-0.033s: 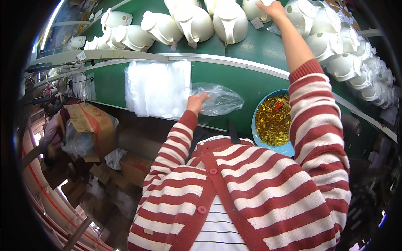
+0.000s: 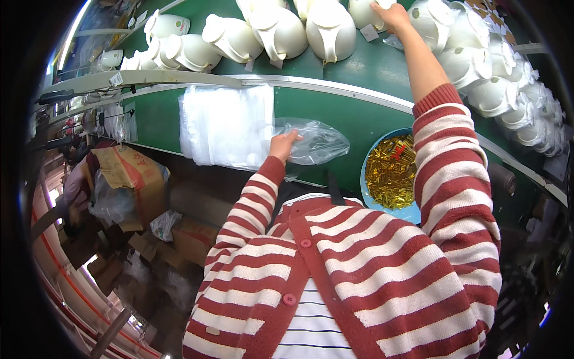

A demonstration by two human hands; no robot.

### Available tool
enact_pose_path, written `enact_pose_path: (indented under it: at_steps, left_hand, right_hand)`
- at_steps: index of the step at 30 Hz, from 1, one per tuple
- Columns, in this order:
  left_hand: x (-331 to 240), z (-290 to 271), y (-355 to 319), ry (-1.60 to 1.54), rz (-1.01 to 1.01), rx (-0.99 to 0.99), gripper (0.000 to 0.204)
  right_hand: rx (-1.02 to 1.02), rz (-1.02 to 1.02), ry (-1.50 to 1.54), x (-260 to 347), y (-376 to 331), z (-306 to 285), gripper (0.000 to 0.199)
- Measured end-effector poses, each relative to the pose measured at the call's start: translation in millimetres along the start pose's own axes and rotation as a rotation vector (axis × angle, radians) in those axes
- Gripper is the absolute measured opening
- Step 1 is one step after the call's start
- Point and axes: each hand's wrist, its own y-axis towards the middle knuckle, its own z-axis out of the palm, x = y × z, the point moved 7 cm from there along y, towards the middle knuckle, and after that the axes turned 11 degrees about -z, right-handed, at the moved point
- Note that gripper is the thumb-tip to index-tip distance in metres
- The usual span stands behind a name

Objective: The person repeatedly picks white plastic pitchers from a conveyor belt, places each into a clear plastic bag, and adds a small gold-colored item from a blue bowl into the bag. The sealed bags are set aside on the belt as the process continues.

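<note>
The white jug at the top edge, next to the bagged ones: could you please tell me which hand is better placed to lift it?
Probably the right: the right hand has its fingers at that white jug, while the left hand is nearer the body, at a clear plastic bag.

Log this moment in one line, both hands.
left hand: touches clear bag | right hand: touches white jug | nearby: gold strips in blue basin

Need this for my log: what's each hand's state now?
Left hand: closed on a clear bag.
Right hand: at a white jug; grip can't be told.
</note>
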Motion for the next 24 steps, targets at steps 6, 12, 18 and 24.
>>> enact_pose_path:
  at_steps: [6, 12, 18, 24]
  left_hand:
    - [32.1, 1.9, 27.1, -0.427, -0.150, 0.052, 0.060]
    - [35.7, 34.7, 59.0, -0.699, -0.099, 0.216, 0.057]
    - [3.8, 59.4, 31.6, -0.893, -0.181, 0.150, 0.052]
    - [10.8, -8.6, 29.1, -1.041, -0.103, 0.033, 0.031]
  right_hand:
    - [-0.325, 0.148, 0.663, -13.7, -135.9, 15.9, 0.046]
    - [-0.308, 0.407, 1.174, 26.4, -334.9, 41.5, 0.043]
    - [-0.235, 0.396, 1.534, 74.8, -400.5, 135.6, 0.043]
    - [0.210, 0.197, 1.097, 69.5, -433.2, 202.4, 0.036]
